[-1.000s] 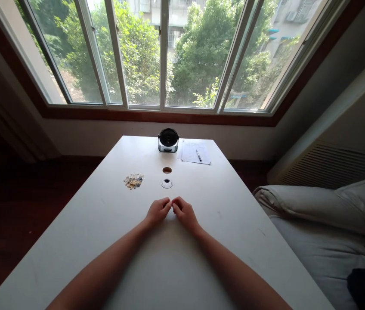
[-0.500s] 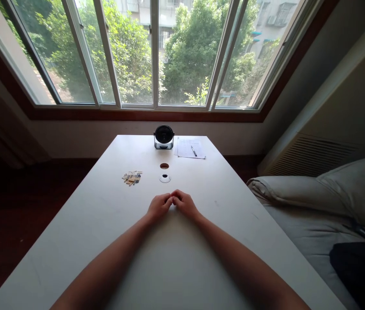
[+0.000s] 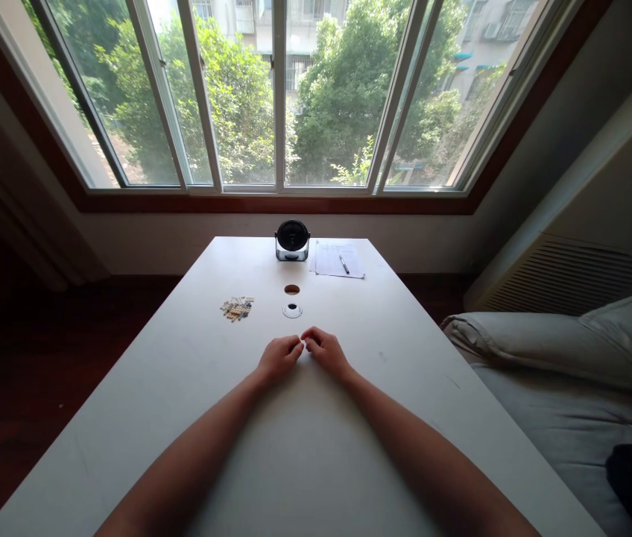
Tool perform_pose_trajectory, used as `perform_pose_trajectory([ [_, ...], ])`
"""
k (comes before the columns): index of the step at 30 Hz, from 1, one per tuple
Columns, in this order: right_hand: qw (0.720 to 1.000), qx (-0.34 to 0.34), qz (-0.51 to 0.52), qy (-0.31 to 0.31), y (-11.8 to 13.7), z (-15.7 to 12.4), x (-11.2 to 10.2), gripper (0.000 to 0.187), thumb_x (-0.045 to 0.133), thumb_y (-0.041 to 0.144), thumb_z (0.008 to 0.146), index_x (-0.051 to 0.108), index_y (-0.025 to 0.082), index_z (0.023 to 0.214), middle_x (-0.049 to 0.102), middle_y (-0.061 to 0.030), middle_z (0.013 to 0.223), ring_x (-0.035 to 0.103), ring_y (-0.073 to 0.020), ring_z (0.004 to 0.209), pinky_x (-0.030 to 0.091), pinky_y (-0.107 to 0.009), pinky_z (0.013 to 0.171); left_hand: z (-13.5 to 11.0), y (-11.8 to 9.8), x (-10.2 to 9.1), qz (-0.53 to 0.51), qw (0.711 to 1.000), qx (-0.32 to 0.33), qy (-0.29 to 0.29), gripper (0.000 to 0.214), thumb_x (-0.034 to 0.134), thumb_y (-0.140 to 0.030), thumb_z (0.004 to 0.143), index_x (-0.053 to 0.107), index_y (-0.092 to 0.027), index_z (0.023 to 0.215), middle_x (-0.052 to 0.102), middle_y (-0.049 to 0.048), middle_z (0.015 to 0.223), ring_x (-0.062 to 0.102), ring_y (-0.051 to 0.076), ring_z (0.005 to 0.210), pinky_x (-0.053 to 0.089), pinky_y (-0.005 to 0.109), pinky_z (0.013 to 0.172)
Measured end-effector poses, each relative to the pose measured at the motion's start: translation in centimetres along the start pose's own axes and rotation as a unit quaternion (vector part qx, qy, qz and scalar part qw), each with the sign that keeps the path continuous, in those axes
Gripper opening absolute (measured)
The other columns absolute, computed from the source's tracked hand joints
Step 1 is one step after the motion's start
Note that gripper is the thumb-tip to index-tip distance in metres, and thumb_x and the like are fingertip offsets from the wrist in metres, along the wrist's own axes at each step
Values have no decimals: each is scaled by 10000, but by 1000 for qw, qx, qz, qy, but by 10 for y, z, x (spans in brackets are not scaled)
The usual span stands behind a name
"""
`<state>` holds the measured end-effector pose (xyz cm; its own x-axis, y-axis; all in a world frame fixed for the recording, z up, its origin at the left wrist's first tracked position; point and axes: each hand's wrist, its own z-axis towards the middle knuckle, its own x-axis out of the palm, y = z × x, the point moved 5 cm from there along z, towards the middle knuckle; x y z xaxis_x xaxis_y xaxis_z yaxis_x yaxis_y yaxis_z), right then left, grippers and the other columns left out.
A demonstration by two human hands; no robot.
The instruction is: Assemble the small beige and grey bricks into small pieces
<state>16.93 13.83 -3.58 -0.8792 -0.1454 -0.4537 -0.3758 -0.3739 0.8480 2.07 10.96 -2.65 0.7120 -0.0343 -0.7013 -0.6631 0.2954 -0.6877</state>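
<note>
Head view looks down a white counter [image 3: 182,373] toward a window [image 3: 276,97]. Both hands lie on the near part of it, curled narrow with the knuckles up. The left hand [image 3: 279,358] and right hand [image 3: 324,352] meet at the fingertips [image 3: 298,345], where a pale speck [image 3: 302,343] shows; it is too small to tell whether that is a nail or a held bit. Neither hand clearly holds anything. Nearest them, ahead, is a white ring [image 3: 292,310] with a dark centre, and just beyond it a round brown disc [image 3: 292,289] lies flat. To the left of the ring sits a loose patch of tiny mixed parts [image 3: 236,308], apart from both hands. At the far end stands a black round fan [image 3: 292,240], beside a paper sheet [image 3: 338,260] with a pen [image 3: 343,264] lying on it. A bed [image 3: 545,358] runs along the counter's right side.
</note>
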Motion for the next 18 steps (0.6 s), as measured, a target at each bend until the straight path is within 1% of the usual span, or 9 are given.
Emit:
perform_pose_trajectory([
  [6,1000,-8,-15,-2,5,-3,1,223,494,290,857,700,211,891,655,9,735,553,-151,673,414,-260,665,3,7,-6,12,1000,5,-2,294,447,-345,928,574,-192,712,566,-16,663,481,140,654,314,249,625],
  [12,999,-19,-37,-6,7,-2,1,213,493,271,865,695,206,888,663,1,754,560,-159,688,421,-269,679,6,12,-6,36,999,8,6,284,466,-346,925,593,-195,721,593,-10,682,500,145,667,314,253,631],
  [16,996,-46,-81,-3,10,-4,7,189,499,212,879,688,219,890,673,-18,845,574,-165,750,429,-279,732,16,22,-14,43,999,19,-3,271,463,-328,920,611,-198,734,617,-5,706,512,147,664,324,255,635],
  [18,992,-70,-109,5,13,-5,11,176,511,183,881,682,223,890,659,-25,885,574,-167,795,427,-279,758,22,28,-19,50,998,37,11,250,483,-319,910,619,-199,739,632,-2,722,523,150,678,333,257,649],
])
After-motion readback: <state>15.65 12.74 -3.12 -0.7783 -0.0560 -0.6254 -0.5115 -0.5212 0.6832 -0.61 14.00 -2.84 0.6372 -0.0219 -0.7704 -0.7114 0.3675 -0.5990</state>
